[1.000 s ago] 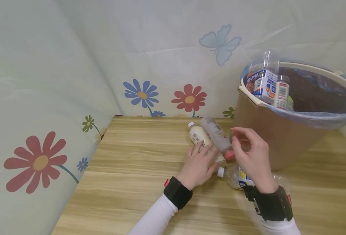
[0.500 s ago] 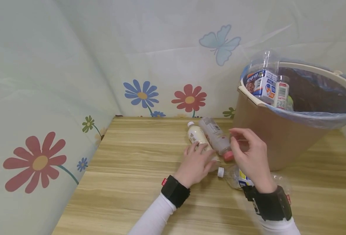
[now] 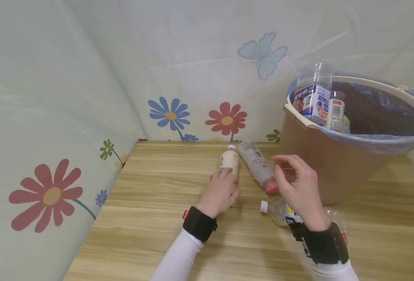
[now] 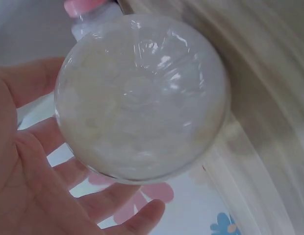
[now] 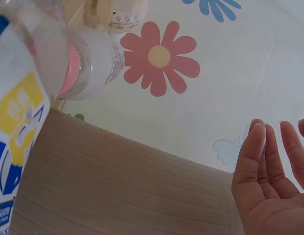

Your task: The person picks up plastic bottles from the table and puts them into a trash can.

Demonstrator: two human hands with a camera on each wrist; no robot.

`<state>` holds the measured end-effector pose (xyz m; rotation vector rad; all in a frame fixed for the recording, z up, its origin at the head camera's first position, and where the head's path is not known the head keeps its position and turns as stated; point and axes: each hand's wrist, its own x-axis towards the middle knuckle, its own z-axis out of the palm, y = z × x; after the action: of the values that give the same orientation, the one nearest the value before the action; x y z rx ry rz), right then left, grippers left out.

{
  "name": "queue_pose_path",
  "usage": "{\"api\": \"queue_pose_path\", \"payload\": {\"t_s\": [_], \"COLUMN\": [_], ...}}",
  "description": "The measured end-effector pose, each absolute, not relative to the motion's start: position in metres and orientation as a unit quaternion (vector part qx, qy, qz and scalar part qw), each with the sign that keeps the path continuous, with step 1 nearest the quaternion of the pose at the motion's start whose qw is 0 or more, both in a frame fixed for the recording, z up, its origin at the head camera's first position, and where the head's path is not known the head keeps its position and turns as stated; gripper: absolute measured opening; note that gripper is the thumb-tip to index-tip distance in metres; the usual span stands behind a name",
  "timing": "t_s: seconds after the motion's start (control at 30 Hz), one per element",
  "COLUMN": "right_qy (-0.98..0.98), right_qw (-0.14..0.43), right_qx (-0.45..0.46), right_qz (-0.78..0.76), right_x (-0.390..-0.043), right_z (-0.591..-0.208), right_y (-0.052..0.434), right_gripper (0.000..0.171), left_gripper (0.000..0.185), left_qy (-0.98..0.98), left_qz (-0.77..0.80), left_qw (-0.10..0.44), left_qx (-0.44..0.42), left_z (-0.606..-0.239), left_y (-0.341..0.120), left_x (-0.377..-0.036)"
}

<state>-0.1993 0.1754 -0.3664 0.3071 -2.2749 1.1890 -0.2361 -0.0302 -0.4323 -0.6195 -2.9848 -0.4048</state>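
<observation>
A cream bottle with a white cap (image 3: 230, 158) lies on the table, its cap toward the wall. My left hand (image 3: 218, 191) lies over its base end, thumb on one side and fingers reaching round the other; the round clear base (image 4: 142, 98) fills the left wrist view. My right hand (image 3: 300, 189) hovers with nothing in it, its fingers bent loosely and the thumb near the fingertips. A clear bottle with a pink-red cap (image 3: 257, 164) lies between the hands. Below the right hand lies another clear bottle with a white cap (image 3: 277, 210), partly hidden by the wrist.
A tall brown bin (image 3: 312, 160) with a blue liner stands at the right. Inside its near-left rim are a large clear jar (image 3: 312, 97) and a white-labelled bottle (image 3: 336, 113). Flower-printed fabric (image 3: 193, 78) walls the back and left of the wooden table (image 3: 150, 218).
My left hand has drawn the cream bottle left, away from the pink-capped one, and its cap has turned to point straighter at the wall. My right hand has hardly moved.
</observation>
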Motion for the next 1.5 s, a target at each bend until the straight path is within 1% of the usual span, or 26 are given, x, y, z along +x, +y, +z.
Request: {"api": "queue_pose_path", "payload": {"t_s": [0.27,0.47,0.7,0.93,1.1,1.2,1.3,1.5], "right_qy": [-0.847,-0.846,-0.845,-0.839,-0.838,-0.839,-0.841,-0.844], "right_qw": [0.27,0.274,0.271,0.285,0.286,0.283,0.278,0.27], "right_qx": [0.117,0.122,0.128,0.137,0.138,0.139,0.139,0.135], "right_qz": [0.442,0.442,0.443,0.444,0.444,0.444,0.443,0.443], "right_x": [-0.199,-0.199,-0.199,-0.2,-0.2,-0.2,-0.199,-0.199], "right_z": [-0.367,-0.368,-0.369,-0.37,-0.37,-0.369,-0.369,-0.368], "right_y": [0.176,0.175,0.175,0.174,0.174,0.173,0.173,0.173], "right_gripper": [0.02,0.019,0.019,0.018,0.018,0.018,0.019,0.018], "left_gripper": [0.021,0.03,0.032,0.05,0.075,0.085,0.088,0.087], "left_qy": [-0.972,-0.968,-0.967,-0.969,-0.973,-0.975,-0.976,-0.978], "left_qz": [-0.18,-0.222,-0.227,-0.212,-0.193,-0.186,-0.185,-0.182], "left_qw": [0.013,-0.014,-0.021,-0.017,-0.004,-0.006,-0.015,-0.027], "left_qx": [-0.148,-0.12,-0.112,-0.123,-0.125,-0.124,-0.115,-0.099], "left_z": [-0.431,-0.429,-0.424,-0.418,-0.419,-0.422,-0.422,-0.423], "left_y": [-0.057,-0.078,-0.099,-0.103,-0.098,-0.097,-0.096,-0.094], "left_x": [-0.248,-0.254,-0.253,-0.251,-0.251,-0.252,-0.252,-0.253]}}
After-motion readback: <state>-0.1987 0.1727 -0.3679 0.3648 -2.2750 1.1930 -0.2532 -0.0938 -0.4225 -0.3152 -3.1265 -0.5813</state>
